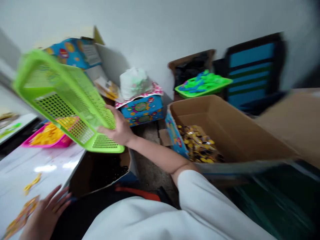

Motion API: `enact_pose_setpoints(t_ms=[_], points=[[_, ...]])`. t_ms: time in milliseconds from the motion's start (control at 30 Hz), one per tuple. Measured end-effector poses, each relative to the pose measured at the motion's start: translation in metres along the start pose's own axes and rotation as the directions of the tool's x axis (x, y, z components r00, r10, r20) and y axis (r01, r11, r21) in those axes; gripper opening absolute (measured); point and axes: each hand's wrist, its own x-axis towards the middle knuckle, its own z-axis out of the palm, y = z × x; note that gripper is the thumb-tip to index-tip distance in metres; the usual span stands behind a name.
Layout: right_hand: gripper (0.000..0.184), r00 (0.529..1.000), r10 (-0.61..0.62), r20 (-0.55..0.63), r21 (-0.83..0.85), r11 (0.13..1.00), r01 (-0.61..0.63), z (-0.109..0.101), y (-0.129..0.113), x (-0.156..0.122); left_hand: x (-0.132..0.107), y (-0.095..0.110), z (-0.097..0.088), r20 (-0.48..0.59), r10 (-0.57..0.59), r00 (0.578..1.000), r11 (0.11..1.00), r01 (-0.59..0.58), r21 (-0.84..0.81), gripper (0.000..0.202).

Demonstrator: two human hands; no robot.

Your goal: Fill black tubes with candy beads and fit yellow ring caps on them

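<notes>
Green basket [83, 96] clamped in outstretched right hand [118, 128], tilted; left hand [48, 208] low, fingers apart

Basket [82, 85], left of frame: lime green, perforated in a grid pattern.
Tray [65, 142], behind it: hot pink; loose pieces [47, 134] in it yellow-orange.
Table [56, 171], lower left: white, grey-streaked; small piece [32, 184] on it yellow.
Carton [68, 53], upper left: blue, orange and red motifs, whitish label.
Bag [135, 83], upper centre: white, faint green tint.
Box [143, 111], below the bag: blue, multicoloured printed motifs.
Shallow tray [202, 93], upper right: bright green; contents [203, 81] green and blue.
Large carton [237, 133], right: brown inside, blue print outside; contents [196, 143] yellow and dark.
Chair-like frame [251, 70], far upper right: black; panel blue, dark horizontal stripes.
Wall [150, 33]: pale blue-grey.
Shirt [140, 220], lower centre: plain white.
</notes>
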Motion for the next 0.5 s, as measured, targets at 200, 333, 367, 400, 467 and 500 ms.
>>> enact_pose_setpoints(t_ms=[200,333,367,400,467,500], points=[[0.042,0.580,0.643,0.500,0.361,0.455,-0.815,0.038,0.023,-0.039,-0.046,-0.015,0.056,0.165,0.056,0.985,0.965,-0.011,-0.261,0.045],[0.058,0.359,0.692,0.627,0.150,0.345,-0.927,0.069,0.043,-0.056,-0.025,-0.024,0.035,0.173,0.157,0.972,0.895,-0.066,-0.440,0.054],[0.062,0.346,0.680,0.646,0.095,0.378,-0.921,0.078,0.047,-0.059,-0.022,-0.024,0.028,0.112,0.192,0.975,0.869,-0.116,-0.482,0.053],[0.065,0.334,0.665,0.668,0.026,0.428,-0.903,0.088,0.050,-0.061,-0.020,-0.021,0.020,0.054,0.216,0.975,0.843,-0.159,-0.514,0.052],[0.061,0.398,0.659,0.638,-0.083,0.573,-0.815,0.115,0.052,-0.058,-0.020,-0.011,0.005,-0.027,0.255,0.967,0.815,-0.230,-0.532,0.052],[0.057,0.425,0.641,0.639,-0.118,0.628,-0.769,0.134,0.052,-0.052,-0.021,-0.004,-0.003,-0.047,0.285,0.957,0.813,-0.267,-0.518,0.054]])
